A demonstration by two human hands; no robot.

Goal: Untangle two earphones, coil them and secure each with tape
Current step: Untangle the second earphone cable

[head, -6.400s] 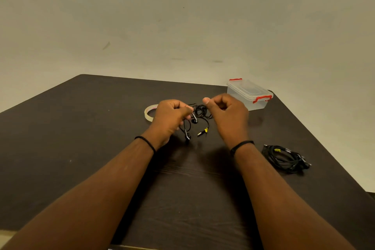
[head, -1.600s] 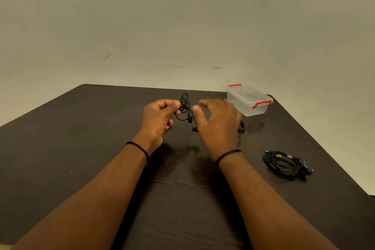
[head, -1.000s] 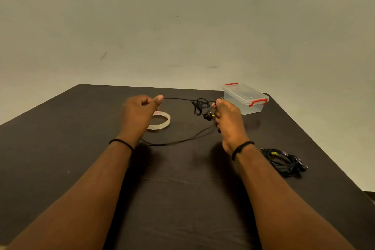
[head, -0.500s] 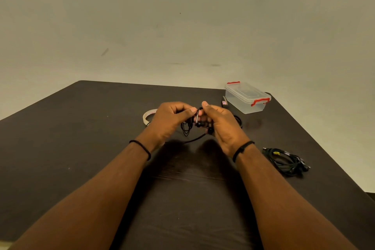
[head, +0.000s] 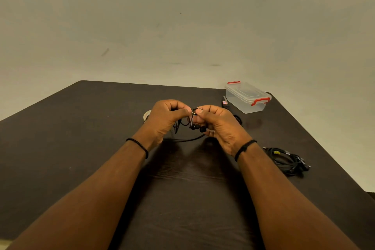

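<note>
Fingers of both hands are curled and pinched on one black earphone [head: 191, 123], which is held up above the middle of the dark table [head: 81, 148]. On the left hand [head: 164, 119], the thumb and first finger are pressed together on the cord. On the right hand [head: 221, 126], the fingertips are closed on the cord too, just beside the left thumb. The two hands are almost touching. Small loops of cord are seen hanging between them, with two round black buds at the bottom, close to the right palm. One long piece of cord is draped down to the table under the hands.

A second black earphone [head: 288, 160] is seen lying in a loose bundle on the table, to the right, near the right arm and well apart from the hands. A bit of yellow is seen on it.

A roll of tape [head: 146, 116] is mostly hidden behind the left hand, on the far side.

A clear plastic box [head: 246, 97] with red clips is set at the far right of the table, with its lid on. A small dark thing is lying just left of the box; what it is cannot be told.

A thin black band is worn on each wrist.
</note>
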